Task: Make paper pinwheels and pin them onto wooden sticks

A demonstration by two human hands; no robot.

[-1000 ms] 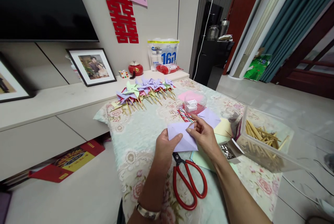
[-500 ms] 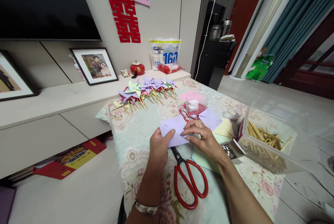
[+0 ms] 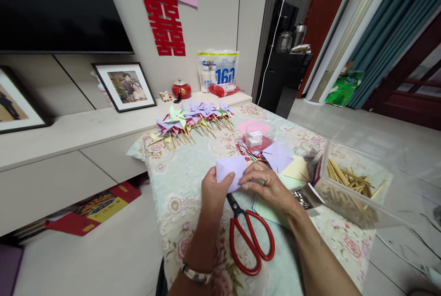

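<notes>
Toward the left edge of the table [image 3: 188,160], paper [image 3: 228,169] was pinched by the left hand [image 3: 214,190], likely for steadiness, and by the right hand [image 3: 270,188].

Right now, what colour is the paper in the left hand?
That paper is pale purple, clearest in the head view.

Can count two bare hands [image 3: 214,190] [image 3: 266,185], two lilac paper pieces [image 3: 229,168] [image 3: 278,157], one pair of red-handled scissors [image 3: 236,208], one clear rectangular plastic box [image 3: 344,207], two black-framed photographs [image 3: 129,87] [image 3: 12,100], one round red lidded pot [image 3: 182,91]. Cannot count the overlapping multicoloured paper pinwheels [image 3: 196,108].
</notes>
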